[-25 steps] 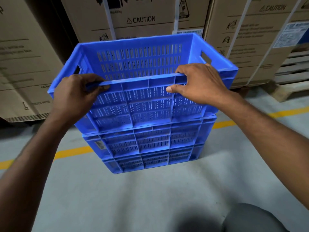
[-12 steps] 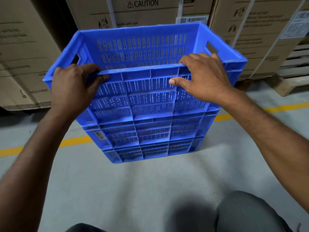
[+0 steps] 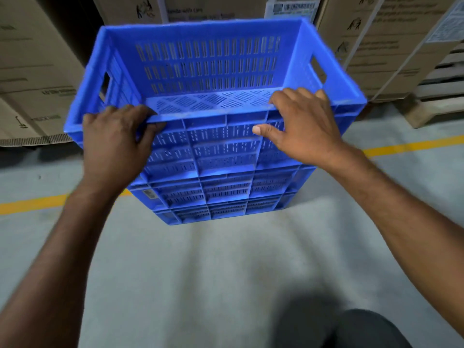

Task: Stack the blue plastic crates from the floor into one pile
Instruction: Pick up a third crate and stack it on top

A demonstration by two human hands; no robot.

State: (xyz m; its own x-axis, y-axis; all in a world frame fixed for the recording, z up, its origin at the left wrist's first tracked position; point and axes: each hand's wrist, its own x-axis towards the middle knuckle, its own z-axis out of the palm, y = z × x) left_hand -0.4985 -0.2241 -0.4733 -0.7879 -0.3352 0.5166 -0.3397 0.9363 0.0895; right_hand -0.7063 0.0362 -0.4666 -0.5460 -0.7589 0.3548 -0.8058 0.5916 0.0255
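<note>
A blue slotted plastic crate [image 3: 208, 61] sits on top of a pile of two more blue crates [image 3: 226, 194] standing on the grey floor. My left hand [image 3: 113, 144] grips the near rim of the top crate at its left, fingers curled over the edge. My right hand [image 3: 301, 124] holds the same rim at its right, fingers hooked over the top and thumb against the outer wall. The top crate is empty; its perforated bottom shows. It looks nested level with the pile.
Tall cardboard boxes [image 3: 32, 71] stand close behind and to the left of the pile, more boxes [image 3: 384, 46] at the right. A wooden pallet [image 3: 437, 96] lies at the far right. A yellow floor line [image 3: 411, 146] runs behind the pile. My knee [image 3: 351, 330] shows at the bottom.
The top crate has come down and levelled onto the pile, and its bottom now shows. Both hands have kept hold of the near rim. The camera has tilted down closer.
</note>
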